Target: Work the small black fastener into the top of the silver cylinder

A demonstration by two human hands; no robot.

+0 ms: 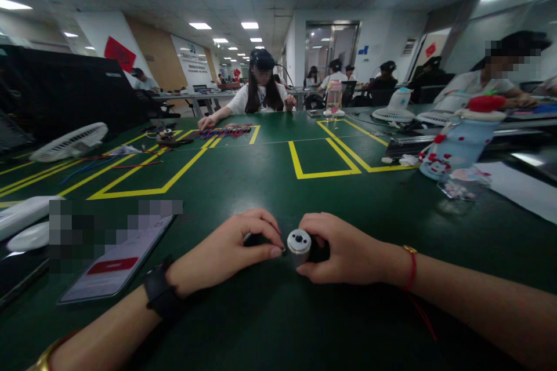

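My right hand (335, 248) is wrapped round a small silver cylinder (299, 243) that looks like a small motor. The cylinder stands upright at the green table, its round end face up, with a dark centre and small holes. Just left of it, my left hand (252, 240) pinches thumb against forefinger. A tiny piece (284, 251) shows at those fingertips, too small to name. The left fingertips are close to the cylinder's top edge; whether they touch it I cannot tell.
A phone (117, 261) lies on the green table (226, 330) at the left. White fans (72, 142) lie farther off. At the right stand a blue bottle (461, 139) and a small clear bag (463, 184) beside white paper (522, 188). Across the table a person reaches toward coloured wires (226, 132).
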